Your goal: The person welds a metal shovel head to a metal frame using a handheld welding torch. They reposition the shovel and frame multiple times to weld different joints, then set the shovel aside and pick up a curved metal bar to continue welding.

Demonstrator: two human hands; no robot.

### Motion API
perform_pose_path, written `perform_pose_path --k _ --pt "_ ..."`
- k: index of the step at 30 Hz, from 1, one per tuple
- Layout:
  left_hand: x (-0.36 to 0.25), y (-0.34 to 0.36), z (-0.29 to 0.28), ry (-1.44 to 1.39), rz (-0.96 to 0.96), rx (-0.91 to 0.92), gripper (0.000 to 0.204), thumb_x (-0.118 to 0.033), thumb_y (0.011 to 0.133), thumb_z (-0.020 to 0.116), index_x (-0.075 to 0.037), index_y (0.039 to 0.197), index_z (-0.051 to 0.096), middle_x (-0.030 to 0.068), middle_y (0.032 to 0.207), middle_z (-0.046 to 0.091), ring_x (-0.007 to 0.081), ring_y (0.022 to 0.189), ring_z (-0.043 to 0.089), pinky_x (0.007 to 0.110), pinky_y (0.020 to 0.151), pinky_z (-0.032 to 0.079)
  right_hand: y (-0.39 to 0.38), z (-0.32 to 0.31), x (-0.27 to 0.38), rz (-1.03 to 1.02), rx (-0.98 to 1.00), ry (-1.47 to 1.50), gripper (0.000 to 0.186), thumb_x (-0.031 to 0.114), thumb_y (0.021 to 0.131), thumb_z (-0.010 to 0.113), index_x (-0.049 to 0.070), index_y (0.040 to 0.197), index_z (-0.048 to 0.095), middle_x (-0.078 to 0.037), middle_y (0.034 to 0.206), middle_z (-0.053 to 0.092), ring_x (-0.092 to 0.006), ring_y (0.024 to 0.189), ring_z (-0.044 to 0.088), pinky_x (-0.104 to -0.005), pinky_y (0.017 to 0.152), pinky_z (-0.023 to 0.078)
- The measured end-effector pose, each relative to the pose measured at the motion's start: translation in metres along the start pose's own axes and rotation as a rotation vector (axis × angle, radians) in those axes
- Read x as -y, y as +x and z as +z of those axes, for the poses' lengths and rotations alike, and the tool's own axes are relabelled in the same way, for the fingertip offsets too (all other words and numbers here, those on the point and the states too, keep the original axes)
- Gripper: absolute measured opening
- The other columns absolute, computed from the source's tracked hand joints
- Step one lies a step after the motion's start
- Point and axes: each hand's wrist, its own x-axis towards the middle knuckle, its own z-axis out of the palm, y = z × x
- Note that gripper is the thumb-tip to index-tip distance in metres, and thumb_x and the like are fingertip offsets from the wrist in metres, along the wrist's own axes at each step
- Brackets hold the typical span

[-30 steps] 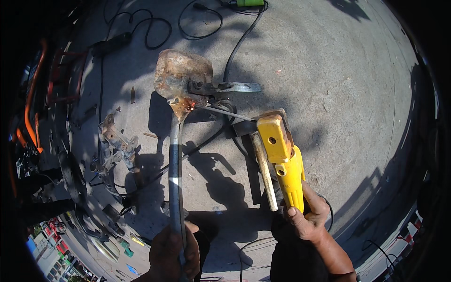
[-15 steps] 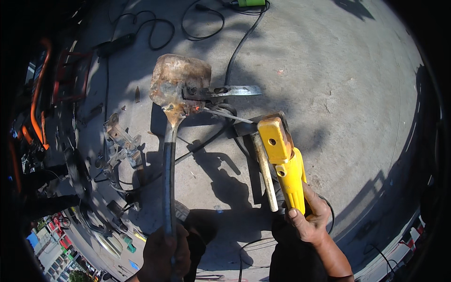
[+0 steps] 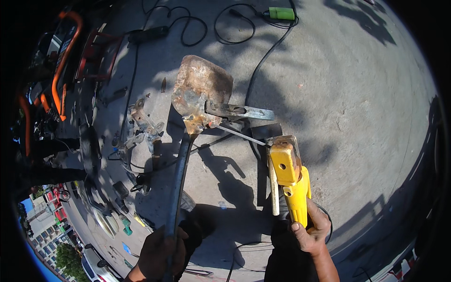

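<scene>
My left hand [image 3: 162, 251] is closed around the lower end of a grey metal bar [image 3: 180, 174]. The bar rises to a rusty plate [image 3: 206, 77] with rounded corners, joined to it by a scorched, brownish patch. A slotted metal strip [image 3: 242, 111] sticks out rightward from the plate. Wrapped round the back of a yellow electrode holder [image 3: 290, 176], my right hand [image 3: 312, 230] grips it. From the holder's front a thin welding rod [image 3: 242, 135] runs up and left. Its tip lies at the plate's lower edge, beside a small orange-red glowing spot.
On the concrete, a hammer [image 3: 273, 188] lies partly behind the electrode holder. Rusty metal brackets [image 3: 145, 127] lie left of the bar. Black cables [image 3: 268, 56] cross the ground, near a green object [image 3: 282, 13]. A red metal frame [image 3: 98, 56] and orange tubing [image 3: 70, 56] stand far left.
The whole view has shifted, so the ground objects sit farther right and lower. The plate and bar tilt more to the right. Both hands keep their grips, and the red glow looks smaller.
</scene>
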Motion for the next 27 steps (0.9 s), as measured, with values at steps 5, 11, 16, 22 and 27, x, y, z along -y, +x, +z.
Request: perform_pose_path --k 5,11,16,22,27 --pt "0.003 0.010 -0.006 0.024 0.026 -0.004 0.039 -0.033 0.107 0.049 0.004 0.118 0.052 0.0076 0.061 0.054 0.0132 0.040 0.048 0.026 0.038 0.038 -0.004 0.001 0.002 0.031 -0.004 0.007 0.064 0.027 0.089 0.075 -0.010 0.137 0.053 -0.012 0.090 0.070 -0.0159 0.073 0.067 -0.0265 0.070 0.052" --pt "0.003 0.016 -0.011 0.051 0.026 -0.029 0.038 -0.034 0.107 0.048 0.002 0.119 0.052 0.0058 0.062 0.051 0.0129 0.041 0.047 0.026 0.038 0.037 0.000 0.003 0.007 0.057 -0.009 -0.009 0.064 0.027 0.089 0.075 -0.010 0.137 0.053 -0.013 0.093 0.071 -0.0169 0.075 0.068 -0.0277 0.072 0.053" --pt "0.001 0.016 -0.014 0.042 0.013 -0.025 0.037 -0.033 0.107 0.049 0.002 0.117 0.053 0.0059 0.064 0.051 0.0132 0.043 0.048 0.026 0.040 0.038 0.002 0.004 0.010 0.032 -0.013 -0.057 0.064 0.029 0.088 0.075 -0.010 0.136 0.055 -0.014 0.097 0.072 -0.0182 0.080 0.069 -0.0280 0.076 0.053" --pt "0.003 0.015 -0.016 0.085 0.025 -0.025 0.035 -0.031 0.107 0.048 0.002 0.117 0.053 0.0055 0.063 0.051 0.0131 0.043 0.049 0.026 0.041 0.039 0.003 0.007 0.010 0.038 -0.025 -0.048 0.063 0.029 0.088 0.075 -0.010 0.134 0.056 -0.014 0.097 0.072 -0.0185 0.080 0.069 -0.0278 0.076 0.052" --pt "0.006 0.014 -0.020 0.128 0.026 -0.045 0.034 -0.030 0.106 0.051 0.002 0.118 0.053 0.0055 0.063 0.052 0.0122 0.044 0.049 0.026 0.041 0.039 0.001 0.006 0.005 0.037 -0.015 -0.050 0.065 0.032 0.088 0.074 -0.010 0.135 0.055 -0.013 0.089 0.071 -0.0169 0.071 0.068 -0.0270 0.068 0.052"
